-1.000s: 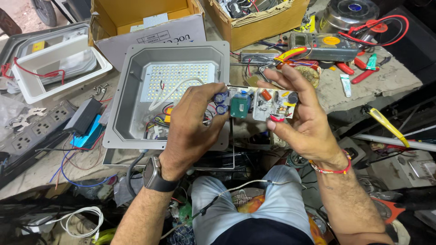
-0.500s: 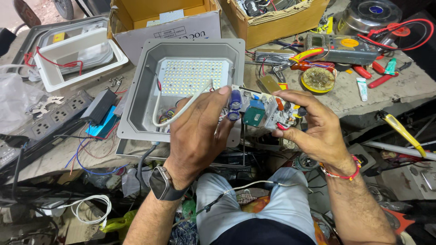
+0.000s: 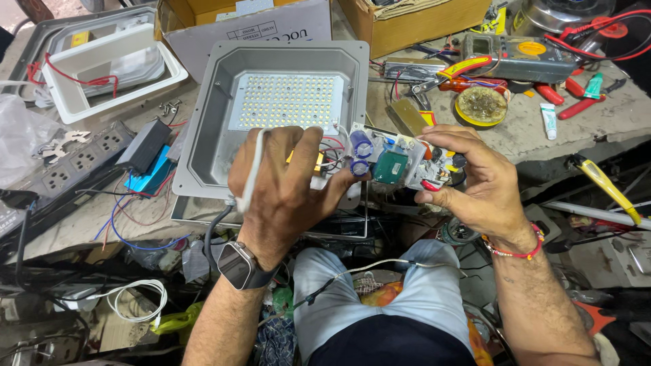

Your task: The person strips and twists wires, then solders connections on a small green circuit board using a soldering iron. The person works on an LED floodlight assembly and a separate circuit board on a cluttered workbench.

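Since the earlier frame, both hands drifted lower. Circuit board [image 3: 400,165] lay lengthwise between them above the lamp housing [image 3: 203,135], left hand [image 3: 285,186] and right hand [image 3: 478,183] fingers clamped on opposite ends.

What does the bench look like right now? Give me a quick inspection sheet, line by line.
Surface: grey workbench, worn and crowded.
Job's things: circuit board with blue capacitors, held above the near edge of the open grey LED floodlight housing.
Clutter: multimeter, red-handled pliers, round tin, small tube, cardboard boxes, white lamp housing, power strip.
Hands: left hand grips the board's left end and a white cable; right hand holds its right end.
Cables: red and blue wires beside the housing; white coil below.
Surroundings: person's lap, more tools on the right.
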